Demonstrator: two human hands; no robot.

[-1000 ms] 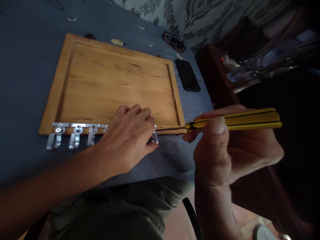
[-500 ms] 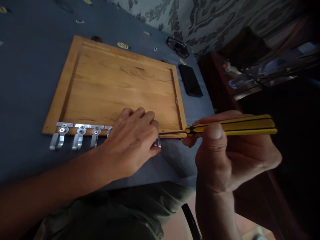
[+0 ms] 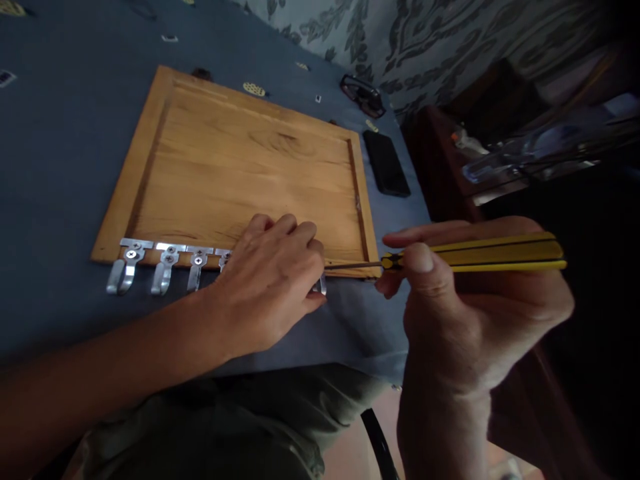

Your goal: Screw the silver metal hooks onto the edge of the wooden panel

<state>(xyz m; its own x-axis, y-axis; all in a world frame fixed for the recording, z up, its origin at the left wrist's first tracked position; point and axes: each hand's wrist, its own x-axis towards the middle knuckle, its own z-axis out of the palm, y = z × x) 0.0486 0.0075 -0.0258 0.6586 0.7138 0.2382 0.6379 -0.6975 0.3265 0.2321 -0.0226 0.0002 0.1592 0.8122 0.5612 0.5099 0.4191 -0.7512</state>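
A framed wooden board lies on the blue cloth, with a row of silver metal hooks along its near edge. Over the right part of that row my left hand is closed, covering some hooks and the tip of the screwdriver. What its fingertips grip is hidden. My right hand holds the yellow and black handle of a screwdriver, level, with its shaft pointing left along the near edge and under my left hand.
A black phone lies right of the board, with dark glasses behind it. Patterned fabric rises at the back. Further right, a dark wooden piece of furniture bears clear plastic items. My lap is below the table edge.
The board, phone and both hands appear slightly further right in the view. The fingers of my right hand have shifted a little on the screwdriver handle.
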